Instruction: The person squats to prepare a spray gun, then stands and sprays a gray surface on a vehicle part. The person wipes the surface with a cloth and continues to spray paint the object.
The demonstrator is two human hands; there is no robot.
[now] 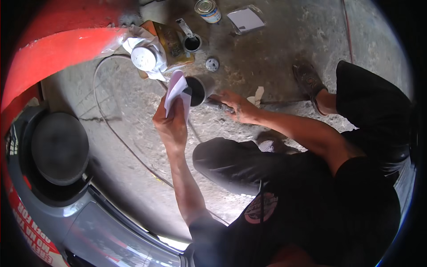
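Note:
My left hand point(172, 116) is closed around a folded, pale pinkish-white sheet point(177, 85), which looks like paper or thin cloth. The sheet's edge is at the mouth of a grey metal cup point(208, 84), tilted with its dark inside facing left. My right hand point(240, 107) grips a dark, handle-like piece beside the cup's lower right side. How that piece joins the cup is hard to make out. Beyond the cup, a small round lid point(212, 64) with dark spots lies on the floor.
Behind stand an open can point(199, 46) of dark liquid with a flat stick, a yellowish rectangular tin point(171, 40), a white round container point(143, 58), a closed tin point(207, 9) and a white packet point(245, 20). A hose point(103, 113) curves left, between red point(62, 55) and grey point(115, 227) vehicle panels.

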